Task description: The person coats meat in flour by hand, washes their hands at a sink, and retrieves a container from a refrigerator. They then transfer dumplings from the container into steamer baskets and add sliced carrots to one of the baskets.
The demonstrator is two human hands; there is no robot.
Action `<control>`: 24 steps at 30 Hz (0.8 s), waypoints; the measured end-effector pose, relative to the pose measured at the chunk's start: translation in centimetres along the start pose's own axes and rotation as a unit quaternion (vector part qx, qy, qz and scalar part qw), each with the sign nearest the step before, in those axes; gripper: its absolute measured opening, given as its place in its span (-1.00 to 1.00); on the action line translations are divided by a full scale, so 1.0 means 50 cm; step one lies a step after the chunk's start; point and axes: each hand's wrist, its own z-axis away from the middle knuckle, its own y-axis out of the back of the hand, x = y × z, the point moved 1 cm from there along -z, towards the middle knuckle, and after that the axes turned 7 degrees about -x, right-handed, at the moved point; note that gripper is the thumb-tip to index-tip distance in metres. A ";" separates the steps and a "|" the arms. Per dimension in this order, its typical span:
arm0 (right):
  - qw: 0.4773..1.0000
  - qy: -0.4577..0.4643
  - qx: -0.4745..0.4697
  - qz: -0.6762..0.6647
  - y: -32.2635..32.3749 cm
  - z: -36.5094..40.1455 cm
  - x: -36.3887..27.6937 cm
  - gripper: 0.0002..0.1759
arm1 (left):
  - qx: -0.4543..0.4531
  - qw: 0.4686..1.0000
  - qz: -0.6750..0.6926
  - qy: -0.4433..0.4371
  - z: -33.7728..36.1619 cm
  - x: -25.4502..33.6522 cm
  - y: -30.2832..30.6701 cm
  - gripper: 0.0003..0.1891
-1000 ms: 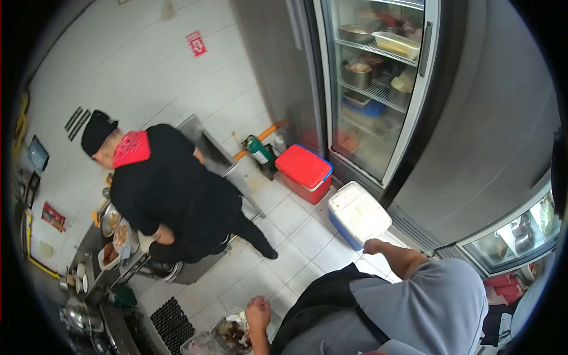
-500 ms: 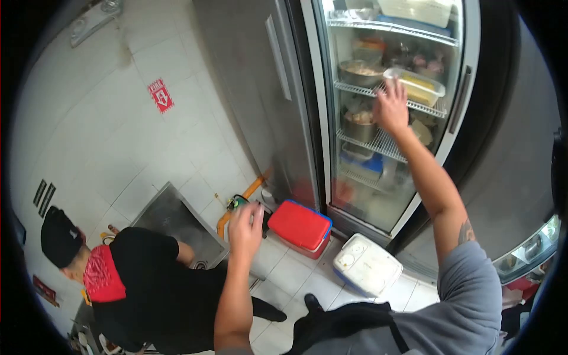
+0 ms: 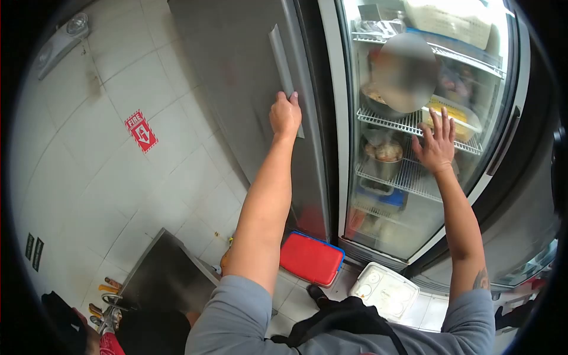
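My left hand (image 3: 286, 114) is wrapped round the long vertical handle (image 3: 279, 59) of a steel refrigerator door (image 3: 234, 65). To its right, my right hand (image 3: 436, 145) is raised with fingers spread, at the glass door (image 3: 378, 234) of a display fridge. Its fingertips overlap a clear plastic tub of yellow food (image 3: 467, 117) on a wire shelf behind the glass. A metal bowl of food (image 3: 374, 97) sits on that same shelf, partly hidden by a blurred patch. One shelf lower stands a metal pot (image 3: 387, 168) with food piled in it.
A red cooler (image 3: 312, 258) and a white-lidded cooler (image 3: 384, 290) stand on the floor before the fridges. At lower left, a person in a black cap (image 3: 64, 322) is beside a steel sink (image 3: 171, 275). A fire sign (image 3: 141, 131) marks the tiled wall.
My left hand has risen from above the red cooler and taken hold of the steel door's handle. My right hand has shifted slightly right and down across the glass. The view has shifted.
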 end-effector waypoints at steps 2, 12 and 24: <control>1.000 -0.002 0.011 0.002 0.004 -0.001 -0.008 -0.67 | -0.015 1.000 0.015 -0.015 0.004 -0.010 0.008 -0.59; 0.999 -0.005 0.046 0.018 -0.009 -0.011 -0.013 -0.69 | -0.013 0.985 0.158 -0.062 0.060 -0.108 0.093 -0.62; 0.702 -0.215 -0.154 -0.661 -0.296 -0.543 -0.732 -0.50 | 0.328 0.931 -0.010 0.159 0.167 -0.765 0.600 -0.78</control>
